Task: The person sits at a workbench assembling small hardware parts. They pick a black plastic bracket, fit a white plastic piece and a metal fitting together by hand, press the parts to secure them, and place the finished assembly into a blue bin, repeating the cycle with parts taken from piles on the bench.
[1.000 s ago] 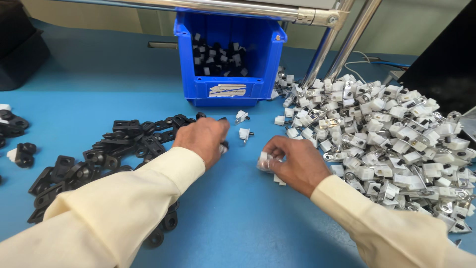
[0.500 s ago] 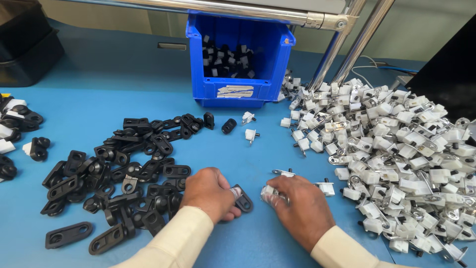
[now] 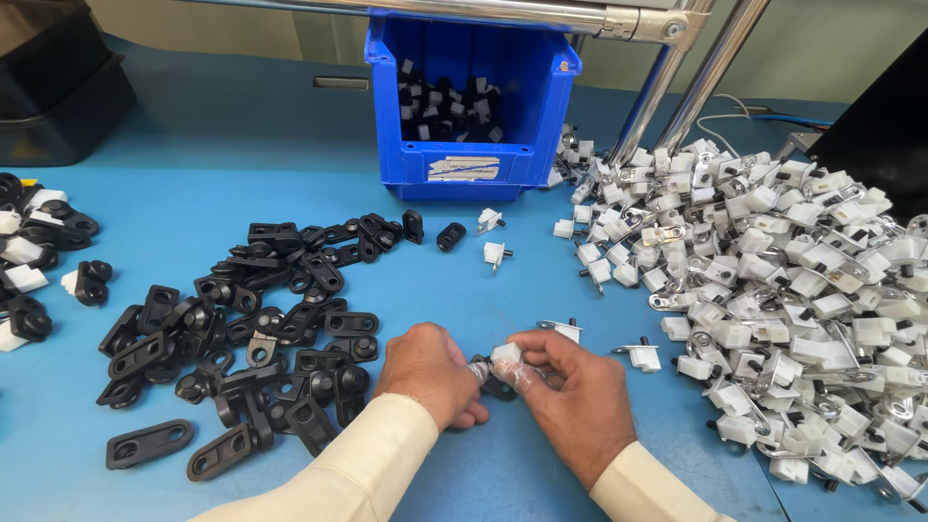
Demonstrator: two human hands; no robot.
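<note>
My left hand (image 3: pixel 428 372) and my right hand (image 3: pixel 570 391) meet low in the middle of the blue table. Between their fingertips a small white plastic piece (image 3: pixel 506 354) is pressed against a black plastic piece (image 3: pixel 497 388). My right hand pinches the white piece and my left hand grips the black one, which is mostly hidden. A spread of black plastic parts (image 3: pixel 261 319) lies just left of my left hand. A large heap of white and metal parts (image 3: pixel 773 280) lies to the right.
A blue bin (image 3: pixel 464 169) holding assembled black and white parts stands at the back, under a metal frame (image 3: pixel 667 72). Loose white pieces (image 3: pixel 493 253) lie in front of it. More mixed parts (image 3: pixel 39 261) sit at the far left, below a black tray (image 3: pixel 58 87).
Both hands have drawn back from the piles toward me and come together, with the white piece now held against the black one between the fingertips.
</note>
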